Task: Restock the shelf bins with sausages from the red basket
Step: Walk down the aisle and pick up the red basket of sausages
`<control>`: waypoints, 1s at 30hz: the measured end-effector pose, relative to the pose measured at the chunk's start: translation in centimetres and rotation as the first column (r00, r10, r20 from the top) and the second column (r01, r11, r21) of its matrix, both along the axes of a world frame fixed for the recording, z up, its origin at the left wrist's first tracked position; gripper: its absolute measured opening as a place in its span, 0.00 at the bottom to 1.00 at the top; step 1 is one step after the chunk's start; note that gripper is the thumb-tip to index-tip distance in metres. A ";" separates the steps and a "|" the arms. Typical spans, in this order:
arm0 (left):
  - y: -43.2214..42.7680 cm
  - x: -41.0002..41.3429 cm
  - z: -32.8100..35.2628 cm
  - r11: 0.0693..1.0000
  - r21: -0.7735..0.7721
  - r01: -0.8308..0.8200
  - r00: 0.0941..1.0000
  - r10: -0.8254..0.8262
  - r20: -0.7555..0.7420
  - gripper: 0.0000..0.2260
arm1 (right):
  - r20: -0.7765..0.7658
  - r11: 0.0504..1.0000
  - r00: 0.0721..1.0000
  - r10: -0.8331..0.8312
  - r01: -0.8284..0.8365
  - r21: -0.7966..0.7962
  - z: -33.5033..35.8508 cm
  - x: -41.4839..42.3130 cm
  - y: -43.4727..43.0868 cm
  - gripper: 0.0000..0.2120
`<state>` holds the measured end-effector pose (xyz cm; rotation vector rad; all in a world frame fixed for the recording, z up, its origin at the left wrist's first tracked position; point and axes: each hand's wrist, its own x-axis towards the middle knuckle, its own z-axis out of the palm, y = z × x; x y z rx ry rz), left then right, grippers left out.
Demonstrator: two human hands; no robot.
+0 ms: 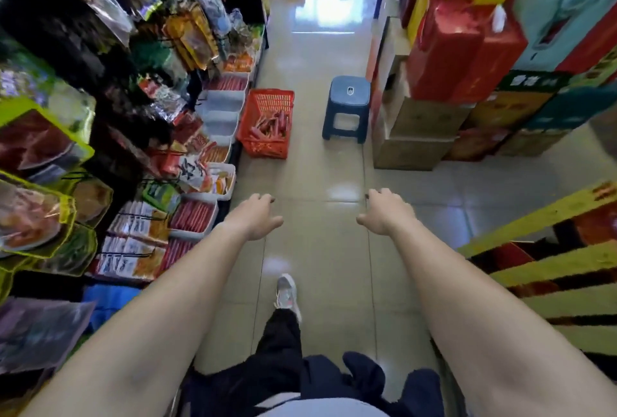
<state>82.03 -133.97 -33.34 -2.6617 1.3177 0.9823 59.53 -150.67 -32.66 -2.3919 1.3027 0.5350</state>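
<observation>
A red basket point(267, 106) stands on the aisle floor ahead, against the left shelf, with red sausages point(272, 124) lying in it. White shelf bins point(220, 107) line the low shelf edge on the left; some hold red sausages point(192, 216), and a few beside the basket look empty. My left hand point(255, 216) and my right hand point(384, 213) are stretched forward over the floor, fingers loosely curled and apart, holding nothing. Both hands are well short of the basket.
A blue plastic stool point(349, 106) stands in the aisle right of the basket. Stacked cartons and red boxes point(460, 62) line the right side. Hanging snack packets crowd the left shelf. My foot in a grey shoe point(287, 294) is on the tiled floor.
</observation>
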 end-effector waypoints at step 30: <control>-61.0 41.0 -0.1 0.997 0.044 -0.061 0.998 0.062 -0.022 0.30 | 0.000 1.000 1.000 0.004 -0.004 0.019 -1.9 40.2 -62.5 0.27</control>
